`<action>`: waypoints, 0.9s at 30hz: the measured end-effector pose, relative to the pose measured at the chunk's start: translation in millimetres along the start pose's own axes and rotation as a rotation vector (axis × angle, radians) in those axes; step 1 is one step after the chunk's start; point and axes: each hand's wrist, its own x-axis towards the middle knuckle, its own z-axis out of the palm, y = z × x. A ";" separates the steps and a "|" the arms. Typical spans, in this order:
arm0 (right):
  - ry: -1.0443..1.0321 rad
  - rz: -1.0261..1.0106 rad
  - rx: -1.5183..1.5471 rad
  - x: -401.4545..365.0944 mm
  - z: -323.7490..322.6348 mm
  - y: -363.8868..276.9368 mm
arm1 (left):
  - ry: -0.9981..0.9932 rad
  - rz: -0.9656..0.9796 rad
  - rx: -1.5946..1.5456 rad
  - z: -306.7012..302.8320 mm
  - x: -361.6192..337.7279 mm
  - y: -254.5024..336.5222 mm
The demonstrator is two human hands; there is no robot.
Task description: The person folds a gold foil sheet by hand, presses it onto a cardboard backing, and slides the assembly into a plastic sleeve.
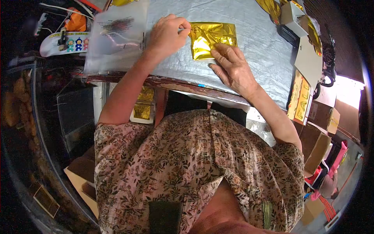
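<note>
A shiny gold foil packet (206, 47) lies flat on the grey-silver cloth that covers the table (171, 64). At its upper left corner my left hand (168, 34) is closed in a pinch, thumb against forefinger, with the foil's edge between them. The foil looks creased near that corner. My right hand (235, 68) rests with its fingertips on the packet's lower right part, fingers stretched out and thumb apart. Left of my left hand lies a translucent plastic sheet or bag (113, 50) with dark print on it.
At the right table edge stand a small white box (293, 18) and more gold foil (269, 8). Below the table's left part is a white-edged container (143, 105) with gold packets. Cardboard boxes (317, 146) are stacked at right. Another person (329, 185) is low at far right.
</note>
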 end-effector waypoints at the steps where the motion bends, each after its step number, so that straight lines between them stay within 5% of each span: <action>1: 0.005 -0.006 -0.001 0.1 0.1 0.2 | -0.002 -0.018 -0.011 1.1 0.4 -1.6; 8: 0.018 -0.038 -0.026 -0.1 1.0 1.0 | -0.077 0.006 0.049 -3.2 2.4 -4.4; 10: 0.027 -0.042 -0.022 -0.5 2.7 2.4 | 0.097 -0.017 0.079 -3.5 -1.0 3.4; 27: 0.034 -0.032 -0.002 -1.4 1.7 1.9 | 0.173 -0.097 0.351 13.5 -27.2 61.7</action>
